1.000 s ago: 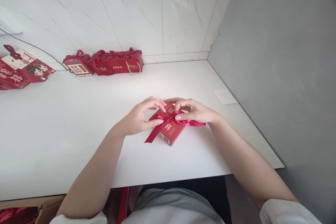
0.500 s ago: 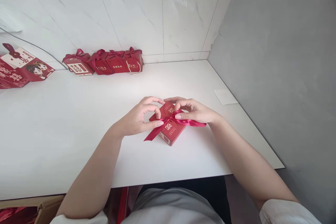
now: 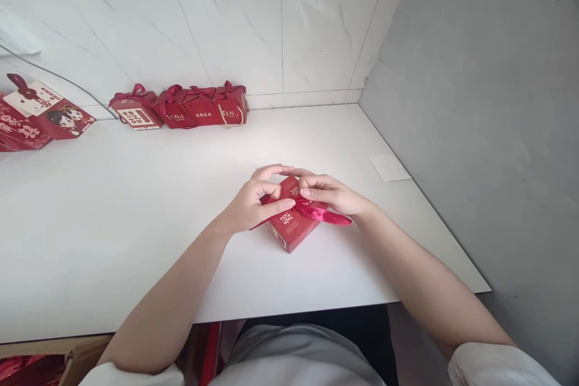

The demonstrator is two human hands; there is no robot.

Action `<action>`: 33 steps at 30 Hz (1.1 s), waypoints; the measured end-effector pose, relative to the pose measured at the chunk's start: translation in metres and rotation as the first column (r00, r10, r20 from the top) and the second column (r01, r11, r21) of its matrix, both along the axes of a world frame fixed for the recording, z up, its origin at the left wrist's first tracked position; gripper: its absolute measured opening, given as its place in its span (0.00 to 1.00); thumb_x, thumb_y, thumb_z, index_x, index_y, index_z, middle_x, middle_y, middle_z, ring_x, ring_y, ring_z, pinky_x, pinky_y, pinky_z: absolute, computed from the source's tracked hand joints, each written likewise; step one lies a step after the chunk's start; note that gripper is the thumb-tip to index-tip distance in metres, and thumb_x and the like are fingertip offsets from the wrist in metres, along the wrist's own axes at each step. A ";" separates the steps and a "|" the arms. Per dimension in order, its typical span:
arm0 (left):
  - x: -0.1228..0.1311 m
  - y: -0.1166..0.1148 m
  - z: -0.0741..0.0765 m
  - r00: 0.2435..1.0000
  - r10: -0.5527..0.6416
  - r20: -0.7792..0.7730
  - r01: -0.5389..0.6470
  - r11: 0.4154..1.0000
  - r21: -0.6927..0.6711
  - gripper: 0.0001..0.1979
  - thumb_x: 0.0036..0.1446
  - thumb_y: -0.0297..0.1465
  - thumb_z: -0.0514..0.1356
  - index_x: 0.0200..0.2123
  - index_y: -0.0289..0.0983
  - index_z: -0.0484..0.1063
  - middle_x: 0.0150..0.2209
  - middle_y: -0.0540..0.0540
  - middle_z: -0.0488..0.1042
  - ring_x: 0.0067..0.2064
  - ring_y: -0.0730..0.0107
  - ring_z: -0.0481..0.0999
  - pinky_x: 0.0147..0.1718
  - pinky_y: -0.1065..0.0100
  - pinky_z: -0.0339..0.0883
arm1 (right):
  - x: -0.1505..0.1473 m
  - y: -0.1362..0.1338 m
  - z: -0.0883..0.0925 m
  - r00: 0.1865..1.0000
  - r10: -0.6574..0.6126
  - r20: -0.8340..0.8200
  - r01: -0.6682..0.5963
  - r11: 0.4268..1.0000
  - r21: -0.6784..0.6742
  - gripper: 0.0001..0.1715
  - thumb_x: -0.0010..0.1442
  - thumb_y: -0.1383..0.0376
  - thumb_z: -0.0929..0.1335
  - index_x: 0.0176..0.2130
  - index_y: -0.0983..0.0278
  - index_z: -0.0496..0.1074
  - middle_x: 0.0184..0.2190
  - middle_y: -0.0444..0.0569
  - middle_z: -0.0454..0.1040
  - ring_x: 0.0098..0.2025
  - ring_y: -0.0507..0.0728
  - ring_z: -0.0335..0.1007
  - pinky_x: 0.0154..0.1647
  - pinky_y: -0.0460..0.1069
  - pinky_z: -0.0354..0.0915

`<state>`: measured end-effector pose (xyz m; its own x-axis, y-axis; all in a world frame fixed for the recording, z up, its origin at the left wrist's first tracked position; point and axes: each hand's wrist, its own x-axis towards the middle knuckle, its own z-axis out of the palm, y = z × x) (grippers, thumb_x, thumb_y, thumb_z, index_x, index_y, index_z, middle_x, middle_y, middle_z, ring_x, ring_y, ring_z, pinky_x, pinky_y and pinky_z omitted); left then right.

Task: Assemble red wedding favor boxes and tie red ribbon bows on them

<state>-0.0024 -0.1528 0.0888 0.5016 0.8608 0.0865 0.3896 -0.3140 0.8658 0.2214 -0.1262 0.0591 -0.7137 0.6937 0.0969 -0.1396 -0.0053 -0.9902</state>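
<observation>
A small red gift box [image 3: 292, 229] with gold lettering lies on the white table [image 3: 136, 205] in front of me. A dark red satin ribbon [image 3: 323, 214] crosses its top and trails off to the right. My left hand [image 3: 256, 202] pinches the ribbon over the box's left side, thumb and fingers closed on it. My right hand [image 3: 330, 193] meets it from the right, fingers curled and pinching the ribbon at the middle of the lid. The two hands' fingertips nearly touch above the box.
A row of red gift boxes with ribbon bows [image 3: 181, 108] stands against the marble wall at the back left. Bigger red boxes [image 3: 40, 117] sit at the far left edge. A white paper square [image 3: 389, 167] lies by the grey right wall. A cardboard carton [image 3: 45, 365] shows below the table.
Both hands have drawn closer over the box. The ribbon tail that lay out to the lower left has been gathered under my left hand, and the right tail now forms a loop.
</observation>
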 end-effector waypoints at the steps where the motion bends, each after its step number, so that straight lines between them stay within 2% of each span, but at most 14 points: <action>1: 0.001 0.000 -0.001 1.000 0.004 0.015 -0.004 1.000 -0.011 0.23 0.58 0.38 0.62 0.18 0.37 0.56 0.63 0.46 0.64 0.67 0.53 0.59 0.61 0.52 0.61 | -0.001 0.000 0.000 1.000 0.015 0.004 -0.015 1.000 -0.013 0.20 0.64 0.53 0.69 0.26 0.62 0.67 0.60 0.50 0.65 0.60 0.60 0.63 0.54 0.54 0.65; 4: 0.002 0.000 -0.003 0.999 -0.032 0.044 0.035 0.997 -0.062 0.24 0.57 0.36 0.64 0.19 0.37 0.51 0.63 0.45 0.64 0.63 0.53 0.64 0.55 0.54 0.66 | -0.001 -0.001 0.000 0.999 0.039 0.018 -0.038 0.999 -0.023 0.19 0.62 0.54 0.71 0.26 0.63 0.69 0.55 0.51 0.68 0.50 0.58 0.70 0.47 0.53 0.67; 11: -0.007 0.003 0.009 0.987 -0.155 0.038 0.159 0.978 -0.132 0.19 0.57 0.34 0.63 0.20 0.36 0.58 0.65 0.45 0.61 0.63 0.51 0.64 0.51 0.57 0.66 | -0.003 -0.001 -0.005 1.000 0.027 0.001 -0.027 0.998 -0.062 0.18 0.63 0.50 0.69 0.34 0.61 0.78 0.47 0.52 0.73 0.50 0.59 0.71 0.48 0.53 0.69; 13: -0.010 0.003 0.012 0.983 -0.179 0.034 0.182 0.970 -0.161 0.18 0.58 0.33 0.62 0.21 0.35 0.59 0.66 0.46 0.59 0.57 0.56 0.70 0.47 0.60 0.67 | -0.004 -0.003 -0.003 1.000 -0.014 0.000 0.014 0.999 -0.046 0.19 0.65 0.50 0.67 0.35 0.61 0.78 0.49 0.51 0.73 0.48 0.58 0.72 0.48 0.53 0.69; 16: -0.011 0.003 0.012 0.985 -0.168 0.045 0.173 0.956 -0.237 0.18 0.61 0.33 0.58 0.20 0.34 0.59 0.69 0.48 0.55 0.38 0.69 0.75 0.36 0.63 0.67 | -0.005 -0.006 0.002 0.995 -0.094 0.038 0.093 0.995 0.045 0.19 0.67 0.51 0.66 0.32 0.61 0.76 0.58 0.49 0.69 0.51 0.58 0.71 0.51 0.54 0.68; 17: -0.011 0.003 0.011 0.987 -0.149 0.053 0.158 0.955 -0.249 0.19 0.61 0.34 0.58 0.20 0.34 0.59 0.69 0.48 0.55 0.35 0.71 0.74 0.34 0.63 0.67 | -0.005 -0.007 0.004 0.991 -0.120 0.062 0.114 0.989 0.090 0.19 0.67 0.52 0.66 0.32 0.61 0.75 0.60 0.49 0.67 0.53 0.59 0.71 0.52 0.55 0.68; 19: -0.010 0.003 0.009 0.992 -0.097 0.075 0.113 0.963 -0.245 0.20 0.61 0.34 0.57 0.19 0.34 0.59 0.67 0.47 0.59 0.39 0.67 0.75 0.36 0.63 0.67 | -0.004 -0.008 0.008 0.979 -0.173 0.108 0.150 0.969 0.196 0.17 0.67 0.54 0.66 0.32 0.61 0.74 0.61 0.49 0.66 0.56 0.60 0.69 0.57 0.57 0.66; 21: -0.008 0.003 0.007 0.993 -0.048 0.112 0.073 0.970 -0.231 0.21 0.61 0.35 0.58 0.17 0.35 0.61 0.63 0.45 0.65 0.50 0.57 0.74 0.41 0.62 0.67 | -0.003 -0.010 0.010 0.959 -0.252 0.127 0.200 0.925 0.324 0.13 0.67 0.55 0.67 0.34 0.61 0.73 0.61 0.49 0.66 0.61 0.61 0.65 0.61 0.60 0.61; 23: -0.007 0.004 0.006 0.985 -0.022 0.170 0.064 0.966 -0.250 0.21 0.61 0.36 0.60 0.17 0.35 0.65 0.61 0.44 0.67 0.57 0.52 0.70 0.44 0.62 0.68 | -0.003 -0.013 0.013 0.929 -0.355 0.101 0.268 0.837 0.476 0.09 0.66 0.58 0.68 0.36 0.60 0.73 0.60 0.50 0.67 0.64 0.62 0.61 0.64 0.62 0.59; 26: -0.006 0.004 0.004 0.957 -0.011 0.288 0.107 0.941 -0.320 0.18 0.60 0.37 0.61 0.20 0.35 0.74 0.62 0.45 0.67 0.58 0.52 0.70 0.47 0.62 0.68 | -0.005 -0.022 0.019 0.898 -0.439 0.005 0.300 0.623 0.723 0.04 0.65 0.62 0.68 0.38 0.59 0.74 0.60 0.52 0.66 0.66 0.63 0.58 0.65 0.63 0.58; 28: -0.006 0.005 0.000 0.929 0.010 0.371 0.135 0.921 -0.365 0.16 0.61 0.37 0.61 0.23 0.37 0.78 0.60 0.45 0.69 0.56 0.54 0.72 0.49 0.62 0.68 | -0.007 -0.029 0.024 0.910 -0.413 -0.005 0.226 0.488 0.843 0.04 0.64 0.63 0.69 0.40 0.59 0.75 0.61 0.52 0.65 0.67 0.65 0.55 0.66 0.64 0.56; 29: -0.007 0.005 -0.002 0.912 0.030 0.409 0.144 0.910 -0.389 0.15 0.61 0.37 0.61 0.24 0.37 0.79 0.58 0.45 0.72 0.54 0.56 0.73 0.49 0.62 0.68 | -0.008 -0.032 0.026 0.919 -0.395 0.016 0.175 0.444 0.879 0.06 0.64 0.62 0.69 0.42 0.58 0.75 0.62 0.52 0.63 0.68 0.66 0.53 0.67 0.65 0.55; 31: -0.007 0.006 -0.007 0.883 0.083 0.462 0.149 0.884 -0.443 0.14 0.61 0.37 0.61 0.26 0.38 0.80 0.51 0.45 0.77 0.49 0.58 0.75 0.48 0.61 0.69 | -0.010 -0.036 0.027 0.929 -0.364 0.068 0.096 0.414 0.905 0.12 0.64 0.61 0.69 0.48 0.58 0.74 0.64 0.53 0.61 0.70 0.68 0.49 0.68 0.66 0.53; 33: -0.007 0.008 -0.009 0.874 0.116 0.473 0.143 0.867 -0.477 0.15 0.61 0.38 0.61 0.26 0.38 0.79 0.47 0.45 0.79 0.47 0.59 0.76 0.48 0.60 0.69 | -0.011 -0.035 0.026 0.933 -0.348 0.089 0.083 0.449 0.890 0.13 0.65 0.61 0.68 0.50 0.58 0.73 0.65 0.53 0.59 0.70 0.67 0.48 0.69 0.66 0.53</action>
<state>-0.0091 -0.1450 0.0798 0.5213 0.8463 -0.1095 -0.1072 0.1922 0.9755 0.2101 -0.1612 0.0849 -0.6426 0.4798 0.5974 0.2150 0.8612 -0.4605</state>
